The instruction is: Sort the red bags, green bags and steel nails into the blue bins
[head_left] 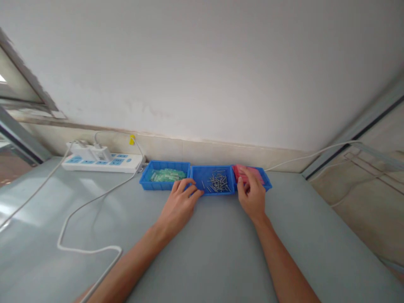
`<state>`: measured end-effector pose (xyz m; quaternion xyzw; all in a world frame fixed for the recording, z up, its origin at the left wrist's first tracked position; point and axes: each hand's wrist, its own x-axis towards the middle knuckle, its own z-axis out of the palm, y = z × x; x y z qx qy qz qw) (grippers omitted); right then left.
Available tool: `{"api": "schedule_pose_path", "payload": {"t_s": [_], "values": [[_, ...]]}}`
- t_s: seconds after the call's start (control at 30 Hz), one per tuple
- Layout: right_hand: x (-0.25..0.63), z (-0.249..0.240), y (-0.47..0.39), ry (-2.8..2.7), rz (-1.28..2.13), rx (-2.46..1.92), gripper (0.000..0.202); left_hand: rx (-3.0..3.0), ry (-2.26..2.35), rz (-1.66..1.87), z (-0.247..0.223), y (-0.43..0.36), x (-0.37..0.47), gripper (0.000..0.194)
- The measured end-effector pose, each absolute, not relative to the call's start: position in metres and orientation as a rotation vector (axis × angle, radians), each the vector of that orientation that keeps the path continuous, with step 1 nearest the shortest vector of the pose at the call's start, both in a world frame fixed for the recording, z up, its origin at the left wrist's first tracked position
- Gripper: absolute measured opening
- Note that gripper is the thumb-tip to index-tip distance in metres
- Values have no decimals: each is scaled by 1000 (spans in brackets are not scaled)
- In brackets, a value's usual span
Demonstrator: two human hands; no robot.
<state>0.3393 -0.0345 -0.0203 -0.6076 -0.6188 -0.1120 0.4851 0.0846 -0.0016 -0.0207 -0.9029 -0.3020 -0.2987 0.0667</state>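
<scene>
Three small blue plastic bins stand in a row against the wall. The left bin (146, 182) holds pale green, translucent pieces (167, 174). In the middle bin (197, 172) lies a loose pile of thin metal pins (219, 182), possibly nails or screws. Pink-red flat pieces (257, 173) fill the right bin (268, 181). My left hand (179, 202) rests at the front rims of the left and middle bins, its fingers bent slightly and apart. Over the right bin, my right hand (255, 195) reaches to the pink pieces with thumb and forefinger apart; its other fingers are partly hidden.
A white power strip (104, 163) with plugged-in adapters sits at the back left. Its white cable (91, 251) loops across the grey table (214, 252) and over my left forearm. Another cable (311, 155) runs right along the wall. Metal frame posts flank the table.
</scene>
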Motion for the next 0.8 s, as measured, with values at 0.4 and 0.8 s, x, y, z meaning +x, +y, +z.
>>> {"api": "schedule_pose_path", "payload": {"t_s": [0.4,0.8], "values": [[346,-18,-33,-1490,-217,-1477,31,-2742,-917,-798,-17,-5,83,38],[413,-41,-24,-810,-332,-1683,48,-2728,-1095,-656,-2,22,98,46]]}}
